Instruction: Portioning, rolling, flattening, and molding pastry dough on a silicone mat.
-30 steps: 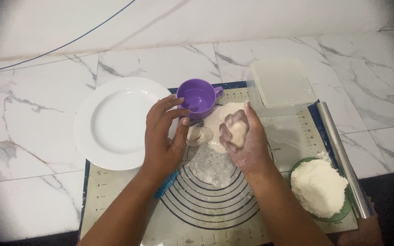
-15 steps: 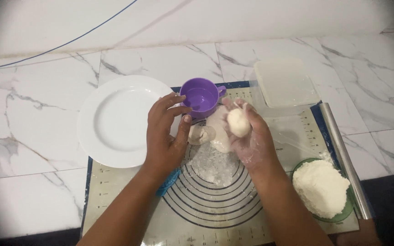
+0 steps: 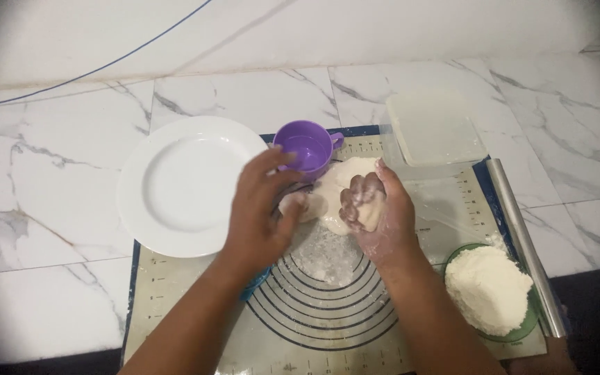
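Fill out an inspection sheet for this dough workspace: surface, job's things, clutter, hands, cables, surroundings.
Surface: white marble-patterned counter with a baking mat printed with dark rings, dusted with flour at its middle.
Job's things: flattened dough on the mat; small dough piece in the right hand.
Clutter: empty white plate at the mat's left edge; purple cup; lidded clear box; green bowl of flour; metal rolling pin along the right edge.
Hands: left hand fingers spread, beside the dough; right hand curled around the dough piece, floury.
Cables: thin blue cable along the wall.
Surroundings: pale wall; nothing else seen.
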